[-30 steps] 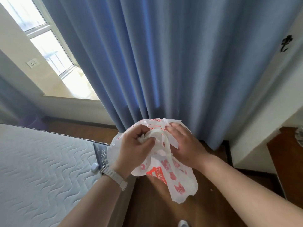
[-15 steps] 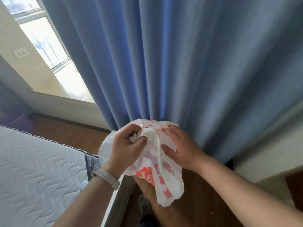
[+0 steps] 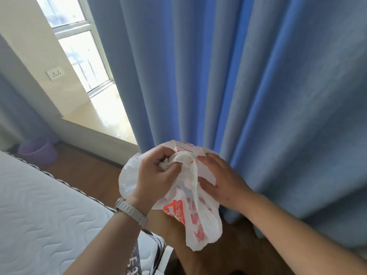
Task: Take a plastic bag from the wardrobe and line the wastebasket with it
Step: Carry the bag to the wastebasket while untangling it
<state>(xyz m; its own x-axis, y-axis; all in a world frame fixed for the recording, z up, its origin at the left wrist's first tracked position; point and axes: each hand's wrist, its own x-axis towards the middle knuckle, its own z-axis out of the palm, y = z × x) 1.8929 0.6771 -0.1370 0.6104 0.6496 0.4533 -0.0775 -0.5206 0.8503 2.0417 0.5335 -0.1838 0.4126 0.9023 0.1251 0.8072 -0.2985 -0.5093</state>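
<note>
While we stand facing the blue curtain (image 3: 228, 76), we hold the white plastic bag (image 3: 200, 219) with red print between both hands, up in the air above the wooden floor (image 3: 83, 169). Our left hand (image 3: 156, 175) is clenched around a bunched handle near the bag's top; our right hand (image 3: 222, 179) pinches the bag's side, thumb pressed against the plastic. A watch (image 3: 131, 211) sits on the left wrist. To the left, a purple wastebasket (image 3: 37, 151) stands on the floor below the windowsill (image 3: 95, 116), beyond the mattress (image 3: 39, 215).
</note>
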